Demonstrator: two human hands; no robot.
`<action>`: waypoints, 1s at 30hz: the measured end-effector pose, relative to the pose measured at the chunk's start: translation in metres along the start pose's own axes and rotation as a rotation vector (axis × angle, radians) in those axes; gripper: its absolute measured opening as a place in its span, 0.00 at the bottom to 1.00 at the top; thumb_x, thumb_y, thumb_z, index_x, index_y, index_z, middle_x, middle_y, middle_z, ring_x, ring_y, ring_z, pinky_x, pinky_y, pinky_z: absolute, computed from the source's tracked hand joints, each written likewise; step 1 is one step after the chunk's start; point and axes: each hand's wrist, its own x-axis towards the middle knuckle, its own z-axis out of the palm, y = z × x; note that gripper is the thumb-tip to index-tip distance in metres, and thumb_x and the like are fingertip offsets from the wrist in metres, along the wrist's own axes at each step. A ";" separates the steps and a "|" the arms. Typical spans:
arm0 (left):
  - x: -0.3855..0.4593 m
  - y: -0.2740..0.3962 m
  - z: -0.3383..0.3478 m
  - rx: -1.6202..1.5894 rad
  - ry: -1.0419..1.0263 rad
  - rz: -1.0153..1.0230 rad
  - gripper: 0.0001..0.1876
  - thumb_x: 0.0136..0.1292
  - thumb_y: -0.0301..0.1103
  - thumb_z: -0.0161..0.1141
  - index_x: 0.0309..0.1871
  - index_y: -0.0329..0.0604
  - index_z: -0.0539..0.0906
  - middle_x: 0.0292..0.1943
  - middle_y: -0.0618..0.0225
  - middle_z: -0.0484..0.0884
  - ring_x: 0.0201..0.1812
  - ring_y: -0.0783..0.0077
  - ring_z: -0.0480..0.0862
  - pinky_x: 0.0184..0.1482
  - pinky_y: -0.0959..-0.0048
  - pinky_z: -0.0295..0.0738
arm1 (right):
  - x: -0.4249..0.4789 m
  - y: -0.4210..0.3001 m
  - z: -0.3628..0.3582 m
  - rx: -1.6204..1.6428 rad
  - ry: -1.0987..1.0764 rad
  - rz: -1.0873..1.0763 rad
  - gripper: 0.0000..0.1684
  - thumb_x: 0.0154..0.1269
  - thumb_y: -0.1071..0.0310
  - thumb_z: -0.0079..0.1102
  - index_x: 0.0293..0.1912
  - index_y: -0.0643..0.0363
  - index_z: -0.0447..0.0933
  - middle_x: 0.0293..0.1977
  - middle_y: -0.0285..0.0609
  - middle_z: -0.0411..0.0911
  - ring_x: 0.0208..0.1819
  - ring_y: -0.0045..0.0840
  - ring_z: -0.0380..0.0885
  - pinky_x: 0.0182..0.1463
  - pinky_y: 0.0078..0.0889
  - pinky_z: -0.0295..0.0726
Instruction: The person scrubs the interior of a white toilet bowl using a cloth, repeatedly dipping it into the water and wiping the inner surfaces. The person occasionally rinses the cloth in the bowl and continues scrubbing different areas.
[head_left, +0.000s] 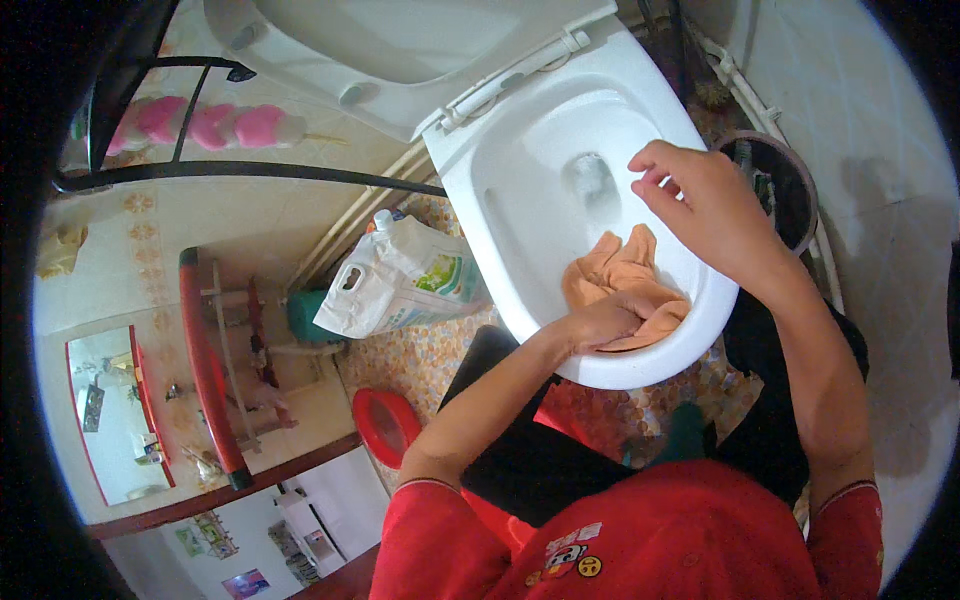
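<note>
In front of me stands a white toilet bowl (517, 172) with its lid and seat (420, 45) raised. My left hand (611, 322) is down inside the near part of the bowl, gripping an orange cloth (619, 270). The cloth lies bunched against the inner wall, close to the front rim, and two of its corners point toward the drain. Over the bowl's right rim hangs my right hand (694, 191), fingers curled with a small gap between thumb and fingers. Nothing is held in it. Water (592, 180) shows in the drain.
A white refill pouch (409, 281) with a cap leans left of the toilet, beside a green container (311, 316). A red basin (386, 427) sits on the pebble-patterned floor. To the right stands a waste bin (799, 195) near wall pipes (769, 112). A black metal frame (300, 171) spans the left.
</note>
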 end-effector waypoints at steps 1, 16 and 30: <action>-0.003 0.014 0.008 0.134 0.029 0.053 0.11 0.63 0.29 0.59 0.47 0.42 0.85 0.49 0.71 0.82 0.49 0.77 0.78 0.51 0.77 0.73 | 0.001 0.000 -0.001 0.002 0.026 -0.018 0.10 0.64 0.64 0.59 0.41 0.60 0.78 0.30 0.49 0.82 0.32 0.43 0.82 0.35 0.41 0.78; 0.045 -0.013 -0.012 0.529 0.313 0.372 0.09 0.59 0.25 0.57 0.43 0.41 0.80 0.33 0.67 0.81 0.35 0.74 0.78 0.41 0.73 0.74 | 0.004 -0.010 -0.012 0.053 0.117 -0.069 0.08 0.64 0.67 0.58 0.38 0.61 0.77 0.30 0.50 0.82 0.32 0.43 0.82 0.36 0.40 0.79; 0.032 0.011 -0.016 1.069 0.001 0.573 0.23 0.52 0.35 0.63 0.52 0.47 0.70 0.39 0.57 0.77 0.44 0.50 0.80 0.46 0.60 0.73 | -0.001 -0.012 -0.019 -0.030 0.108 -0.024 0.07 0.63 0.70 0.59 0.40 0.62 0.78 0.31 0.48 0.82 0.32 0.36 0.82 0.37 0.34 0.78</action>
